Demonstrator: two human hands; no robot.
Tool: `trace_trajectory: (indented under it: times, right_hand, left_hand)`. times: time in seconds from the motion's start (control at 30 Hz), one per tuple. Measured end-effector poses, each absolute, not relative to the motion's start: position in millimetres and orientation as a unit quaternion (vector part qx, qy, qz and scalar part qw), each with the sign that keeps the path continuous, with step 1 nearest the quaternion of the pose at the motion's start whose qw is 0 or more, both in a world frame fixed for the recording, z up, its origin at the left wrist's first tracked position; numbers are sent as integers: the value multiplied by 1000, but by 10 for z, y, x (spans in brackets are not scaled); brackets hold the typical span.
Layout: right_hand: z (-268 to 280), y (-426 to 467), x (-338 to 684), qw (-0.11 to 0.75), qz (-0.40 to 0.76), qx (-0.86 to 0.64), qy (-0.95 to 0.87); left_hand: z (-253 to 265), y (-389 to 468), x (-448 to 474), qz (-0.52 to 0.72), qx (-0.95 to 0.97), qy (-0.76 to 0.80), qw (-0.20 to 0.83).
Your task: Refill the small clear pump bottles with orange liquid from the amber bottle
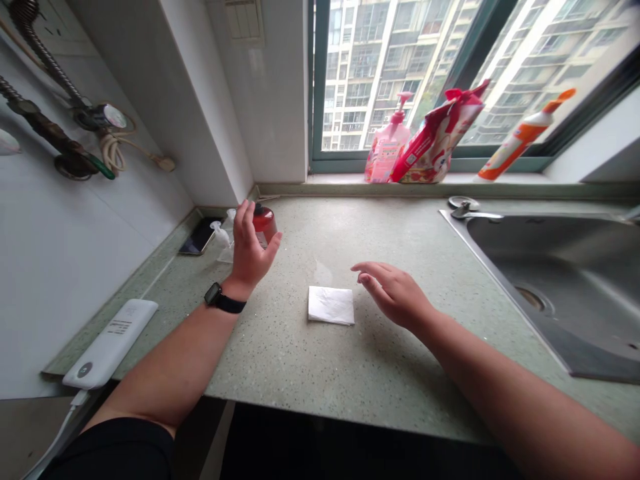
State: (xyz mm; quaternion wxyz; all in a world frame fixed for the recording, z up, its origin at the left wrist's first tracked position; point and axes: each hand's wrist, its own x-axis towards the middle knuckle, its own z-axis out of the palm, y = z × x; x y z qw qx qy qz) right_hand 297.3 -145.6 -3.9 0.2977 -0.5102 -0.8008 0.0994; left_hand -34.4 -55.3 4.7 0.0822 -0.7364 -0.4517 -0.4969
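Left hand point(251, 248) was open by the ten-o'clock red bottle point(265, 225), contact unclear. Right hand point(395, 292) hung half-open, empty. Wrapping fully seemed steadier.

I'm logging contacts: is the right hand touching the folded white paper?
Apart: the head view shows bare counter between the right hand and the folded white paper.

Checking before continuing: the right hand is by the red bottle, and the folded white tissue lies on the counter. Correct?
Not quite: in the head view, the left hand is by the red bottle. The folded white tissue does lie on the counter.
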Motion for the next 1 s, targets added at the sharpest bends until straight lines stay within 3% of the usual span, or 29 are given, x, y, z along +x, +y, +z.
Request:
trace_trajectory:
  times: [0.17, 0.33, 0.53, 1.0]
  right_hand:
    - [-13, -1374, 3009, 384, 171, -521, -743]
    - [-108, -1192, 3121, 467, 310, -528, -638]
    - [-155, -1136, 3124, 468, 423, -500, -593]
    - [-143, -1135, 3108, 415, 458, -500, -606]
  left_hand:
    - [174, -841, -133, -476, -791, -381, 42]
    - [121, -952, 57, -426, -813, -367, -151]
    - [-30, -903, 191, -338, -788, -393, -333]
    - [-114, -828, 150, -333, -744, -418, -401]
